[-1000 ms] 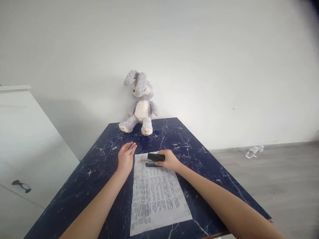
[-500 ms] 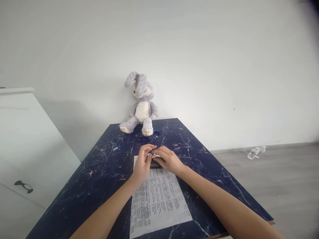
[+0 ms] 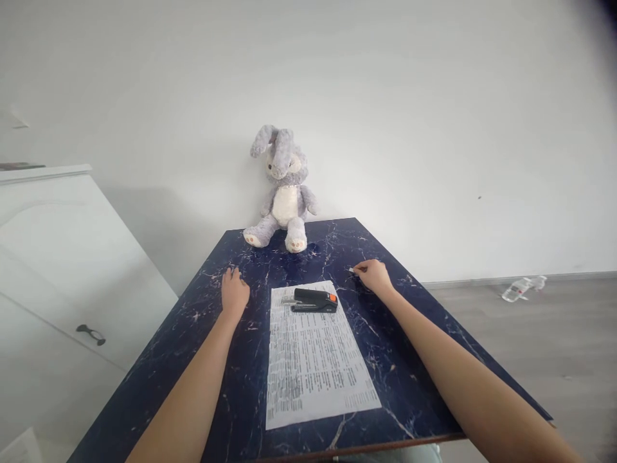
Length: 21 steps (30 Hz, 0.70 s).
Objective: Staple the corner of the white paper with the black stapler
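Observation:
On the right side of the dark blue tabletop, my right hand [image 3: 375, 276] pinches a small whitish piece [image 3: 351, 270] between thumb and fingertips; its kind is too small to tell. My left hand [image 3: 234, 294] rests palm down at the left, fingers slightly apart, and whatever lies beneath it is hidden. Between the hands, a black stapler [image 3: 313, 300] with an orange patch lies on its side across the upper part of a printed sheet of paper [image 3: 322, 373]. Neither hand touches the stapler or the paper.
A grey plush rabbit [image 3: 284, 193] sits at the table's [image 3: 193, 386] far end against the wall. To the left stands a white cabinet [image 3: 87, 257] with a dark handle. A clear plastic bottle [image 3: 517, 290] lies on the floor at right.
My hands have let go of the stapler and moved apart, the left to the left, the right to the right with the small piece. The small bluish strip at left is now out of sight.

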Each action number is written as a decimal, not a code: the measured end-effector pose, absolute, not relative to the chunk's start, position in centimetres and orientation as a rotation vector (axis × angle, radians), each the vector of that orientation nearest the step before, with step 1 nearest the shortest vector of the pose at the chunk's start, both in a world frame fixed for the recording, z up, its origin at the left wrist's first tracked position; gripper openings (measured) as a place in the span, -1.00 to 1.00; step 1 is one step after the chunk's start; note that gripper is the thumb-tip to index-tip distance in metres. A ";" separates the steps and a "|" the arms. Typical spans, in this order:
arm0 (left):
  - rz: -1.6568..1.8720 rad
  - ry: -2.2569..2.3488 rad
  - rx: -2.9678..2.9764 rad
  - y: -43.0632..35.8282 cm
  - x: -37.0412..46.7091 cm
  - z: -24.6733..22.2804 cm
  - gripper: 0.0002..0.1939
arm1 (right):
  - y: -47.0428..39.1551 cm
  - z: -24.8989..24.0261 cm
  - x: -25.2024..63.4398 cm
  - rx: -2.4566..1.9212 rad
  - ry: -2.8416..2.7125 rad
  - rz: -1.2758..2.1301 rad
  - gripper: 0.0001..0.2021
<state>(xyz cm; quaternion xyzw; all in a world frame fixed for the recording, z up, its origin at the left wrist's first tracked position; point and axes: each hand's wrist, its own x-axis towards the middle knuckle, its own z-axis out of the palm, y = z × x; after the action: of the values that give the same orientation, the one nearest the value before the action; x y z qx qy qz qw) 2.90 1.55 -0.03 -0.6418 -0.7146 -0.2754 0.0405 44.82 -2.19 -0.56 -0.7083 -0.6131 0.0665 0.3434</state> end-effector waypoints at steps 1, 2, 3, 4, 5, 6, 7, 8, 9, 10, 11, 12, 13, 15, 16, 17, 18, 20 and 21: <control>-0.793 -2.228 -1.959 2.0 2.4 -0.5 -0.46 | -2.0 -0.8 45.6 -1.857 -1.579 0.174 -0.84; -0.752 -2.251 -1.971 2.1 2.2 -0.9 -0.46 | -1.8 -0.9 46.1 -1.873 -1.567 0.175 -0.83; -0.738 -2.247 -1.990 2.2 2.2 -1.1 -0.47 | -1.7 -1.1 46.4 -1.884 -1.556 0.175 -0.82; -0.736 -2.231 -2.008 2.1 2.2 -1.3 -0.49 | -1.6 -1.2 46.5 -1.893 -1.546 0.175 -0.82; -0.729 -2.218 -2.020 1.9 2.4 -1.3 -0.51 | -1.6 -1.4 46.6 -1.899 -1.539 0.174 -0.82; -0.723 -2.206 -2.025 1.8 2.5 -1.2 -0.53 | -1.5 -1.5 46.6 -1.902 -1.533 0.171 -0.83; -0.718 -2.191 -2.027 1.6 2.6 -1.0 -0.56 | -1.4 -1.6 46.6 -1.903 -1.531 0.167 -0.83; -0.713 -2.175 -2.029 1.5 2.6 -0.9 -0.58 | -1.3 -1.6 46.6 -1.903 -1.530 0.161 -0.83; -0.707 -2.157 -2.035 1.5 2.6 -0.8 -0.60 | -1.3 -1.6 46.5 -1.902 -1.530 0.151 -0.84; -0.700 -2.137 -2.043 1.5 2.6 -0.7 -0.62 | -1.3 -1.5 46.3 -1.895 -1.531 0.131 -0.83; -0.695 -2.119 -2.053 1.6 2.6 -0.7 -0.63 | -1.4 -1.3 46.0 -1.872 -1.536 0.102 -0.83; -0.690 -2.103 -2.063 1.7 2.6 -0.7 -0.62 | -1.6 -0.9 45.5 -1.823 -1.552 0.073 -0.81; -0.686 -2.087 -2.073 1.8 2.6 -0.8 -0.60 | -1.9 -0.5 44.8 -1.743 -1.578 0.050 -0.80; -0.678 -2.051 -2.097 2.0 2.8 -1.0 -0.54 | -3.0 0.4 42.8 -1.497 -1.663 0.056 -0.77; -0.675 -2.034 -2.110 2.0 3.0 -1.2 -0.50 | -3.6 0.9 41.7 -1.354 -1.722 0.094 -0.74; -0.671 -2.017 -2.124 2.1 3.2 -1.3 -0.48 | -4.4 1.3 40.5 -1.224 -1.793 0.153 -0.72; -0.668 -2.003 -2.138 2.1 3.3 -1.4 -0.48 | -5.1 1.7 39.3 -1.113 -1.878 0.223 -0.71; -0.671 -1.984 -2.158 2.1 3.6 -1.4 -0.53 | -6.3 2.0 37.3 -0.959 -2.066 0.362 -0.71; -0.678 -1.979 -2.163 2.1 3.6 -1.3 -0.56 | -6.8 2.0 36.5 -0.922 -2.157 0.414 -0.68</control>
<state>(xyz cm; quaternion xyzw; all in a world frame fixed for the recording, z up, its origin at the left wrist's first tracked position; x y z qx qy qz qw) 3.62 2.14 -1.34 -0.7173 -0.6562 -0.2248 0.0660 36.54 -6.78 2.03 -0.3595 -0.8409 0.1616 0.3708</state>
